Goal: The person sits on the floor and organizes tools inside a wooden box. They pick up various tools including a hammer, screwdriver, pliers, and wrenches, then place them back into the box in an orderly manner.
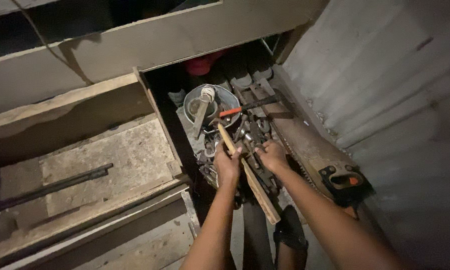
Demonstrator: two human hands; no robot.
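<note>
Both hands were down in a dark compartment packed with tools. Left hand (227, 165) had its fingers curled on a long wooden handle (247, 175), gripping it near the upper third; whether the wrap was complete, cannot tell, thumb side hidden. Handle's long axis ran diagonally: from a metal head up and left of the left fingers, near the bucket, down and right past the wrist toward the person. Right hand (272, 155) sat just right of the handle, fingers bent down into a pile of wrenches (252, 131); looked like touching metal, but clamped or loose, cannot tell. Left hand was the nearer one to the handle, in contact; right hand was beside it, not on it. Above both sets of fingers stood a round metal bucket (211, 106) with a red-handled tool (250, 106) across its rim. Right of the right fingers lay a handsaw (310, 150), blade running up-left, its black handle down-right. Far left of the left fingers, a dark metal bar (55, 186) lay on a dusty wooden shelf (130, 155).
</note>
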